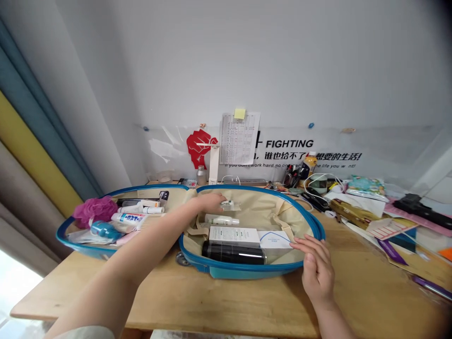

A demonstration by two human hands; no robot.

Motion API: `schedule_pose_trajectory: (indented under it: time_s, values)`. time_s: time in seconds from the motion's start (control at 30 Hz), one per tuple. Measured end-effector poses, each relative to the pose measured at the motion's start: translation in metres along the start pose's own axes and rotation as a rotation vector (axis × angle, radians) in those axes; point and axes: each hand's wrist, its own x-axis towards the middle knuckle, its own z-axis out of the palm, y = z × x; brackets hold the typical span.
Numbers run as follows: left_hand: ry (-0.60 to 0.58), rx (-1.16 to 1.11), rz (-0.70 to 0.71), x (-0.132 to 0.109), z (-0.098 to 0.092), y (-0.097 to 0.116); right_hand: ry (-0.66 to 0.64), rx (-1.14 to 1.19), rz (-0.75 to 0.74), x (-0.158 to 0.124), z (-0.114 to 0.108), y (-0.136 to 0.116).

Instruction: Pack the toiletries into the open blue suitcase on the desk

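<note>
A blue suitcase (243, 272) with a beige lining lies open on the wooden table. My left hand (211, 203) reaches over its middle into the right half, fingers closed on the left end of a small clear bottle (232, 205). In front of that lie a white tube-like bottle (222, 220), a white printed box (233, 234), a white box with blue lines (274, 239) and a black cylinder (233, 253). My right hand (318, 263) is at the right front rim, fingers stretched out, holding nothing; its fingertips are near the blue-lined box.
In the left half lie a purple bath puff (95, 212), a toothpaste tube (129, 218), a blue bottle (106, 230) and a comb. Clutter with papers, a black hairdryer-like object (423, 209) and an orange-labelled bottle (308, 165) covers the table's right and back. A white lamp (213, 165) stands behind.
</note>
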Motion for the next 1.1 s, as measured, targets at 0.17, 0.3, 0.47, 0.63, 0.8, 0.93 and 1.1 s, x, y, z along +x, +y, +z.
schedule_pose_trajectory:
  time_s: [0.17, 0.3, 0.47, 0.63, 0.8, 0.93, 1.1]
  values:
    - [-0.064, -0.039, -0.004, 0.018, 0.024, -0.009, -0.01, -0.02, -0.026, 0.001, -0.001, -0.001]
    - [-0.07, -0.082, -0.006, 0.019, 0.031, -0.014, -0.026, -0.043, -0.014, 0.0, -0.002, 0.0]
    - [-0.079, -0.123, -0.015, 0.022, 0.036, -0.017, -0.033, -0.048, -0.009, 0.0, -0.003, 0.001]
    - [-0.076, -0.128, -0.02, 0.027, 0.042, -0.017, -0.041, -0.06, -0.012, 0.0, -0.004, 0.001]
    - [-0.071, -0.124, -0.026, 0.031, 0.047, -0.016, -0.03, -0.043, -0.018, -0.001, -0.003, 0.001]
    - [-0.065, -0.117, -0.015, 0.034, 0.048, -0.016, -0.017, -0.033, -0.008, -0.001, -0.001, 0.0]
    - [-0.052, -0.089, 0.001, 0.036, 0.05, -0.015, -0.018, -0.036, -0.001, -0.002, -0.002, 0.002]
